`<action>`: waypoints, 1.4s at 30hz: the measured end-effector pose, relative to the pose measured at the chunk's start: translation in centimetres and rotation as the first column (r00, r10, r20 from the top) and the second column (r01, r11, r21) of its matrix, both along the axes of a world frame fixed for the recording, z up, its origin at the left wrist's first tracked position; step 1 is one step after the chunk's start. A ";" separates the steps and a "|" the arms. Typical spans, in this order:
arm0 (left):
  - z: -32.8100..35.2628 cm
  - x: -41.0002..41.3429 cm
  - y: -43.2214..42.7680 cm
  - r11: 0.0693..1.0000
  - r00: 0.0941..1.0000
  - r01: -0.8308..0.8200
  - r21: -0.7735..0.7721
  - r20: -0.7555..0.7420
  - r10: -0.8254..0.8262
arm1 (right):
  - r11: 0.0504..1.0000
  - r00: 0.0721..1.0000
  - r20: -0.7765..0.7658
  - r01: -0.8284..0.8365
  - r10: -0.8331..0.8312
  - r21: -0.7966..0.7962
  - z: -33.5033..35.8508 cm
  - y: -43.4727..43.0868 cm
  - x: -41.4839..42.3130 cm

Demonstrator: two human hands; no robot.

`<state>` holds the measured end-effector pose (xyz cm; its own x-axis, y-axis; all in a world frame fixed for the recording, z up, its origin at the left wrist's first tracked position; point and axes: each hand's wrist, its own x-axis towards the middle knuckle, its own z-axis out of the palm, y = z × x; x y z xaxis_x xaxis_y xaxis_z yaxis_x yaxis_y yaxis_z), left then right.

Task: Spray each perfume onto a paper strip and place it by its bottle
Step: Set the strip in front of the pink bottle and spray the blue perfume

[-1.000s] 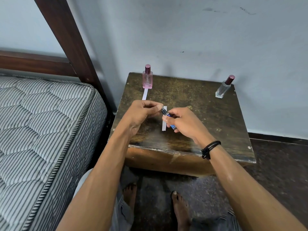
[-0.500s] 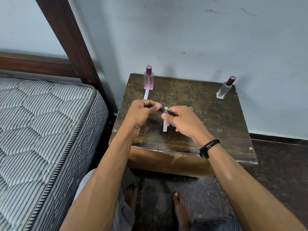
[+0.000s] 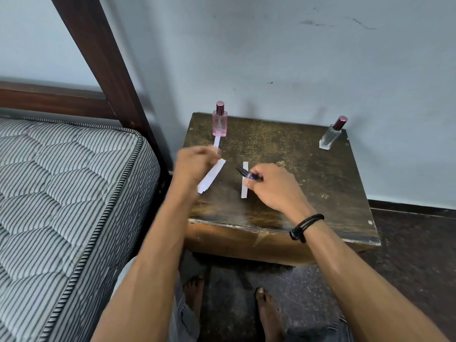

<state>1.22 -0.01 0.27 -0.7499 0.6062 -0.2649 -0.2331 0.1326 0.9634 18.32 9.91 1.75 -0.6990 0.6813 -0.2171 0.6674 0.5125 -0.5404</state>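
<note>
A pink perfume bottle stands at the back left of the dark wooden table, with a white paper strip lying in front of it. At the back right stands a clear bottle with a maroon cap. My right hand grips a small blue perfume bottle, its dark nozzle pointing left. Under that bottle a single strip lies flat on the table. My left hand, blurred by motion, is closed on a bundle of white paper strips a short way left of the nozzle.
A striped mattress on a dark wooden bed frame sits close to the table's left side. A grey wall runs behind the table. My bare feet stand on the dark floor in front of it.
My left hand has pulled away to the left from the blue bottle's nozzle, and the bundle of strips in it now shows. My right hand stays over the single strip.
</note>
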 end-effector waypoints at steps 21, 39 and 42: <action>-0.3 -0.6 -0.5 0.965 0.932 0.123 -0.231 -0.306 -0.192 | 0.679 0.872 -0.285 0.071 -0.398 -0.731 -0.3 1.3 0.7; -1.4 -0.3 0.0 0.793 0.416 0.202 -0.575 -0.682 -0.601 | 0.754 0.899 -0.256 0.114 -0.355 -0.647 -0.8 1.7 0.8; -1.4 -0.5 0.0 0.792 0.413 0.199 -0.577 -0.684 -0.602 | 0.762 0.893 -0.250 0.142 -0.375 -0.632 -0.8 1.8 0.8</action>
<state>0.73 0.03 -1.13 -0.4242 0.9045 0.0446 0.7866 0.3436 0.5130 19.09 11.73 0.91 -0.6199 0.6661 -0.4148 0.4378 -0.1451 -0.8873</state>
